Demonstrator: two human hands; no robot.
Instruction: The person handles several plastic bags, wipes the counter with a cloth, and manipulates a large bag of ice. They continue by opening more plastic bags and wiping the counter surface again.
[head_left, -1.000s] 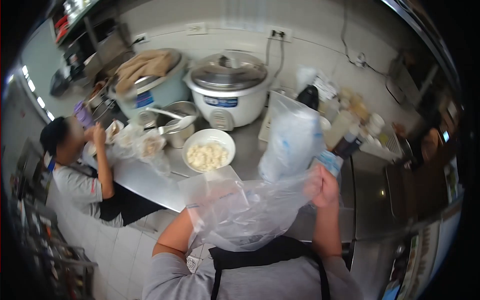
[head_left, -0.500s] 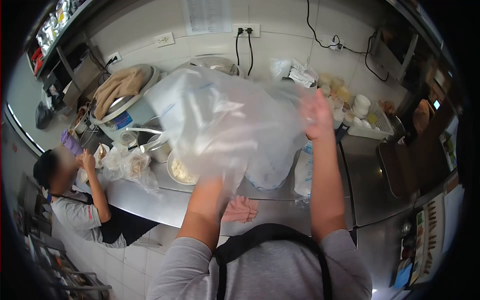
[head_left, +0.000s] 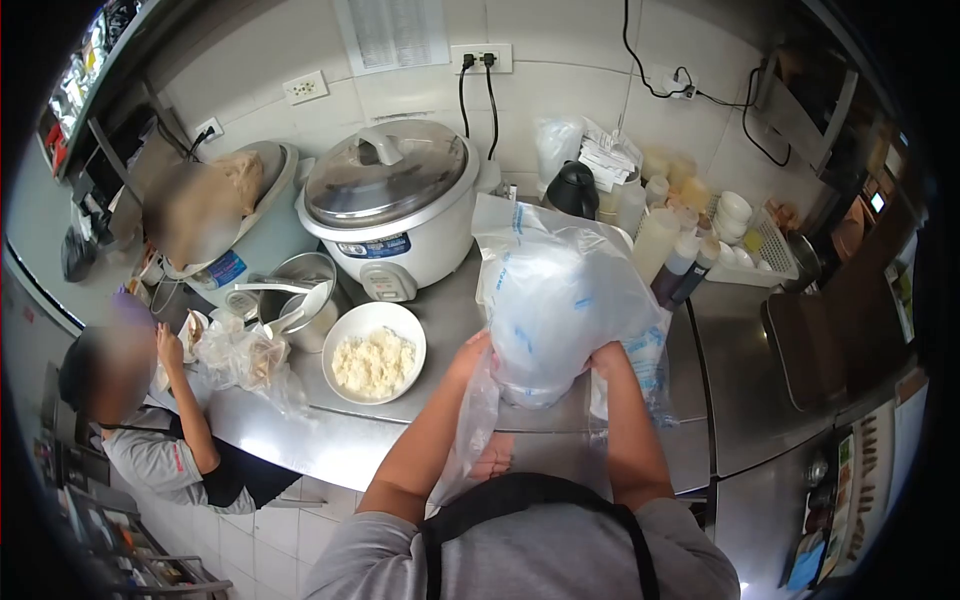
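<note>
Stainless-steel counter runs below a pale tiled wall, where a white rice cooker shows its whole glass lid; half a second ago billowing plastic hid most of it. That plastic has dropped from view above the counter, and a bulky translucent plastic bag with blue print now sits at the counter's front, right of the white bowl of clumped, rice-like food. The left hand has come down to the bag's lower left side, loose film hanging along its forearm, while the right hand, open in the air half a second ago, is now at the lower right side. Plastic covers the fingers of both, so I cannot tell whether either grip is closed. The bowl, partly covered before, is in full view; a pink cloth shows partly beside the film.
</note>
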